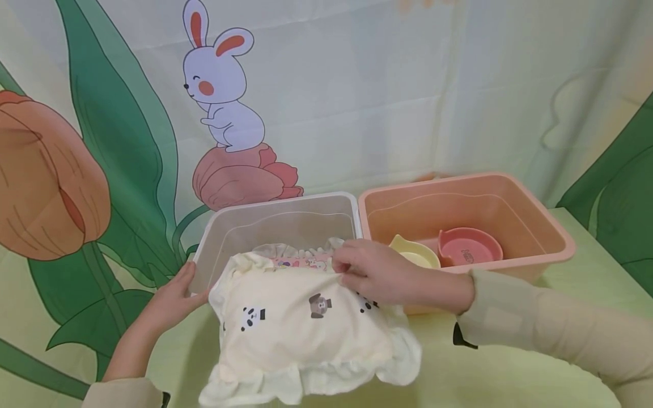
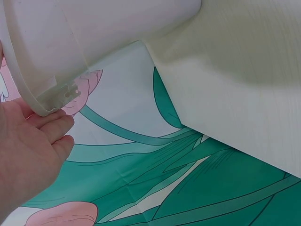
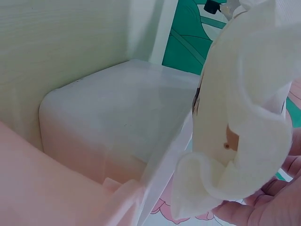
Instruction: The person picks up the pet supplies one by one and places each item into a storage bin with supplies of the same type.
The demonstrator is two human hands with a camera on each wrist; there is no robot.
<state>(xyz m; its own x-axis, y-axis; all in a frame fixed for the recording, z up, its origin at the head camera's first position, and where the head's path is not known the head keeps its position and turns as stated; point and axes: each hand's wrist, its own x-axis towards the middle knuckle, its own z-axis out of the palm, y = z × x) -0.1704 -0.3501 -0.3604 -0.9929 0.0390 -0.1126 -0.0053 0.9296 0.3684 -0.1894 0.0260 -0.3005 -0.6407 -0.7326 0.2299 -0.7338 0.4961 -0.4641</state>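
In the head view, a cream ruffled pillow printed with small animal faces slopes over the near side of the white bin. My right hand pinches its upper edge near the right corner. The right wrist view shows this pillow from its side, with the fingers at its frilled border. A pink patterned ruffled pillow peeks out behind it, mostly hidden inside the bin. My left hand holds the bin's left rim; in the left wrist view its fingers curl beneath that rim.
A peach bin stands right beside the white one. Inside it are a pink round dish and a yellow dish, partly hidden by my right arm. Both bins stand on a pale green table before a curtain printed with a rabbit and tulips.
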